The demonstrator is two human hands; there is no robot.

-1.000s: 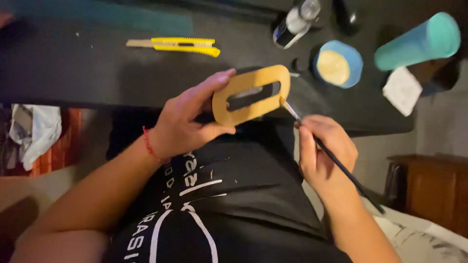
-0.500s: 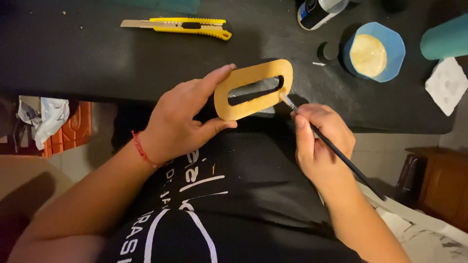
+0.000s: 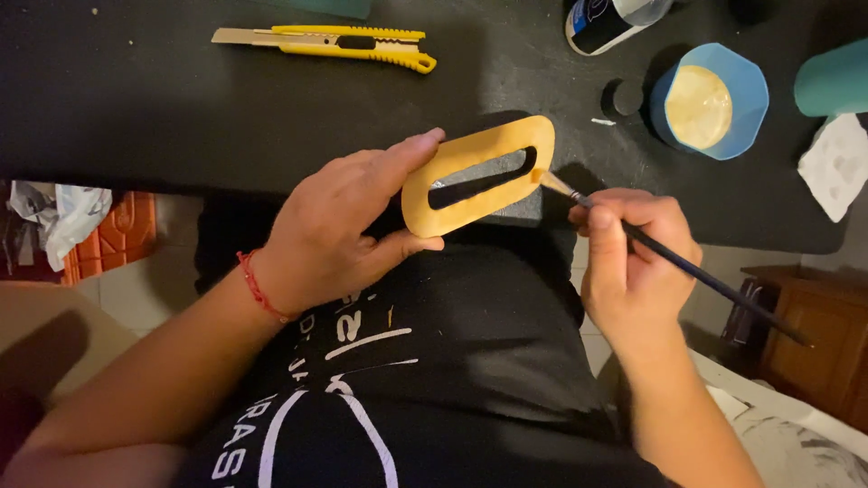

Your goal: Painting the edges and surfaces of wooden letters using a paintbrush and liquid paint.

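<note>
Black table [image 3: 181, 117] seen from above, with a yellow utility knife [image 3: 334, 43] at the far left, a blue cup [image 3: 710, 99] of pale paint at the right, a small black cap [image 3: 624, 95] just beside the cup, a dark bottle [image 3: 601, 20] lying at the top edge, a teal cylinder [image 3: 836, 77] and a white tissue [image 3: 836, 163] at the far right. Nothing lies between the hands and the work. Left hand [image 3: 339, 226] closed on a yellow oval frame [image 3: 479, 172], thumb beneath, fingers along its upper edge, holding it above the near table edge. Right hand [image 3: 633, 262] pinched shut around a thin dark paintbrush [image 3: 669, 258], whose tip touches the frame's right end.
</note>
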